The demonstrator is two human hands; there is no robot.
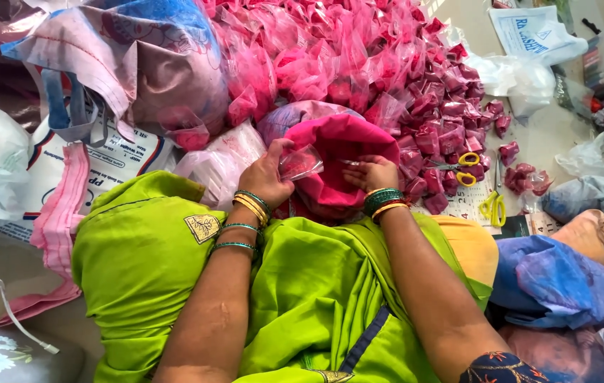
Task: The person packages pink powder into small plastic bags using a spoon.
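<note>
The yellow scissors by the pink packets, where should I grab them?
Take the yellow scissors by the two yellow handle loops, coming from the right. The loops lie open on that side, while the blades point left toward the pile of pink packets.

A great heap of small clear plastic packets filled with pink powder (pixel 387 64) covered the upper middle. A clear empty plastic pouch (pixel 300 163) was pinched in the left hand (pixel 268 174). A white woven sack with blue and red print (pixel 114 159) lay at left, and a white printed bag with blue lettering (pixel 532 32) lay top right.
</note>
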